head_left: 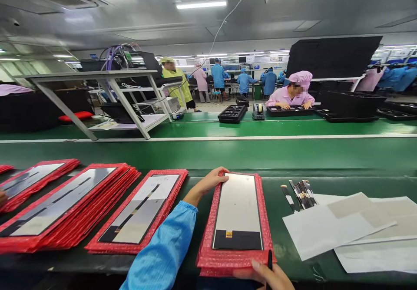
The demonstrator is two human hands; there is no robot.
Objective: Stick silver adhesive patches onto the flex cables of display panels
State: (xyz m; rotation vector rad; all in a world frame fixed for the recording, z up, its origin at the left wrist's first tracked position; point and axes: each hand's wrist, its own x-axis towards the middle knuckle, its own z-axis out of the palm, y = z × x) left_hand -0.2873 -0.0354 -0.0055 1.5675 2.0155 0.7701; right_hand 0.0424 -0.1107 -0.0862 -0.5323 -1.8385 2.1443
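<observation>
- Currently, my left hand (211, 181) rests on the far left corner of the red padded tray (208, 255) directly in front of me, fingers curled loosely over its edge; the blue sleeve (163, 255) covers that arm to the wrist
- My right hand (269, 275) sits at the near right corner of the same tray, fingers closed around a thin dark tool (269, 259); the hand is partly cut off by the bottom of the view
- The tray lies on the green worktop (293, 159), apparently on top of at least one more red tray, and carries one long panel (237, 212), pale grey with a dark band at its near end
- Just to the left lies a second red tray with a panel (140, 214), and further left a fanned stack of red trays (65, 212) topped by another panel
- To the right of my tray, well clear of it, lie white paper sheets (325, 229) and, beyond them, a small cluster of dark strips (301, 192)
- Across the worktop, a person in a pink coat and cap (293, 94) works over black trays (233, 113); a tape dispenser (258, 111) stands between them
- A metal rack (107, 94) with equipment stands at far left
</observation>
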